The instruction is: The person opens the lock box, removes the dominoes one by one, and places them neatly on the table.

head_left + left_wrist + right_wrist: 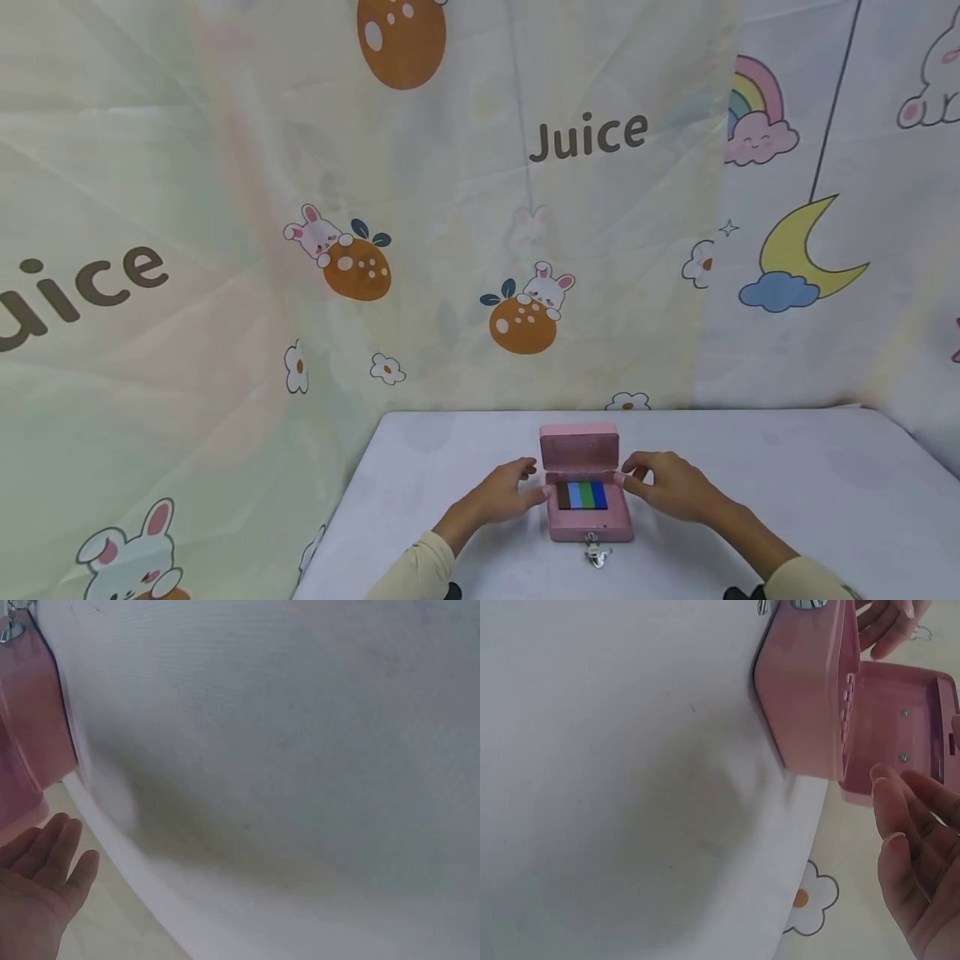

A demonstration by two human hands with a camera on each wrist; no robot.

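A small pink lockable box (615, 521) stands on the table with its lid (579, 452) raised. Inside it lie several strips side by side (582, 495), brown, light blue, green and dark blue. Keys (596, 553) hang from the lock at its front. My left hand (506, 493) is at the box's left side, fingers loosely bent, thumb near the rim; the left wrist view shows this hand (41, 889) holding nothing. At the right side, my right hand (671, 485) has its thumb by the rim. In the right wrist view its relaxed fingers (891, 806) are beside the lid and hold nothing.
A white cloth covers the table (450, 442), whose far edge meets a printed curtain (600, 317). Another curtain (225, 417) hangs along the left side. White table surface lies on both sides of the box.
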